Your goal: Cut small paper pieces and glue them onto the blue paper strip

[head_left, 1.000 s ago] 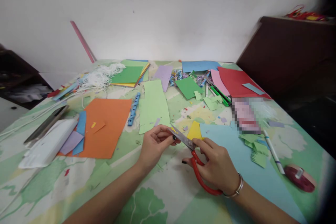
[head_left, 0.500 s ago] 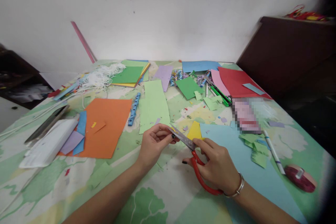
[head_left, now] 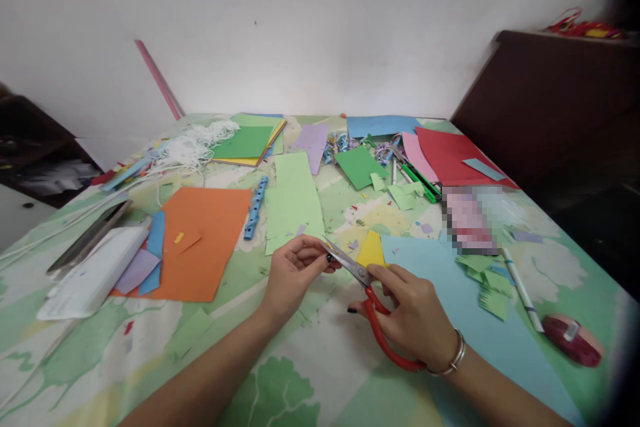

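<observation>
My right hand (head_left: 413,310) is closed around the red handles of a pair of scissors (head_left: 357,270), whose blades point left and away from me. At the blade tips, my left hand (head_left: 303,270) pinches a tiny piece of yellow paper (head_left: 334,250), mostly hidden by fingers and blades. A larger scrap of yellow card (head_left: 370,248) lies just beyond the scissors, partly under the right fingers. Below and beside my right hand lies a large light blue sheet (head_left: 480,340). A pale green sheet (head_left: 294,203) lies beyond my left hand.
Orange card (head_left: 200,247), a phone (head_left: 90,237) and a blue punched strip (head_left: 255,208) lie to the left. White yarn (head_left: 193,145) is heaped at the back left. Rightward are cut green scraps (head_left: 493,287), a white pen (head_left: 521,288) and a dark red mouse-shaped object (head_left: 571,339).
</observation>
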Tool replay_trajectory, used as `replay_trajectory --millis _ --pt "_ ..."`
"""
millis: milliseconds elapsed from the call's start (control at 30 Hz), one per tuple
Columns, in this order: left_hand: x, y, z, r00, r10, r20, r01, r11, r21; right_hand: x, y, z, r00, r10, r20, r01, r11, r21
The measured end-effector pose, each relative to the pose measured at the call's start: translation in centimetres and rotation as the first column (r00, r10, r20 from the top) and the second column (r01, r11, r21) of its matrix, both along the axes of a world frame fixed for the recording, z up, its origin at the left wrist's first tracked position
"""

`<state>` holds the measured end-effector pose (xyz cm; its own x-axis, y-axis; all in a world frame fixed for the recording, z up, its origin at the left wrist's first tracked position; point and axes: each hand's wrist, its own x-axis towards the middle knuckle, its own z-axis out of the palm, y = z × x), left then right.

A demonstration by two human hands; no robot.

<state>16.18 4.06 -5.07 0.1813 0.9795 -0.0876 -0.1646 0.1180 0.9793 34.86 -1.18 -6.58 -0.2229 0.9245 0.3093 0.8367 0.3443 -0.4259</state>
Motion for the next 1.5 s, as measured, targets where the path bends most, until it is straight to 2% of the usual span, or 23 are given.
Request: replay_trajectory --millis 167,433,700,1033,1500 --pt "0.0 -0.1 0.0 1.000 -0.001 -0.003 0.001 1.000 -0.008 0.1 0.0 -0.1 1.000 0.000 0.001 0.000 1.000 0.016" --pt "0.0 0.2 -0.8 0.999 0.021 0.036 -0.020 0.999 -0.036 0.3 0.5 0.1 0.994 -0.062 -0.089 0.056 0.996 -0.070" --pt "0.1 0.2 -0.9 0.993 0.023 0.115 -0.014 0.997 -0.078 -0.2 0.3 0.2 0.995 -0.008 -0.097 -0.005 0.991 -0.131" --pt "0.4 -0.1 -1.2 0.995 0.008 0.099 0.000 0.997 -0.081 -0.3 0.1 -0.2 0.998 -0.005 -0.069 -0.001 0.997 -0.080" --pt "0.3 -0.1 -1.4 0.990 -0.001 0.140 0.017 0.993 -0.114 -0.3 0.1 -0.2 0.998 -0.022 -0.063 0.015 0.993 -0.118"
